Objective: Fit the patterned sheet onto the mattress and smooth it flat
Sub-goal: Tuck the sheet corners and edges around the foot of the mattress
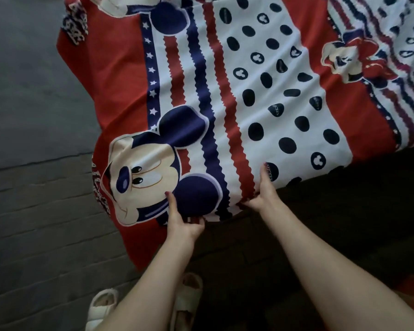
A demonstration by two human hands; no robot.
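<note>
The patterned sheet (225, 91), red, white and navy with cartoon mouse faces, stripes and dots, is spread over the mattress, whose dark side (320, 211) shows below the sheet's near edge. My left hand (184, 223) grips that edge at the navy ear print, thumb on top and fingers curled under the cloth. My right hand (265, 189) holds the same edge further right, thumb lying on the white dotted part and fingers tucked beneath. A red flap of the sheet hangs down off the left corner.
A grey brick-patterned floor (34, 211) lies to the left and below. My feet in white sandals (105, 306) stand close to the bed. The space under the sheet's edge is dark.
</note>
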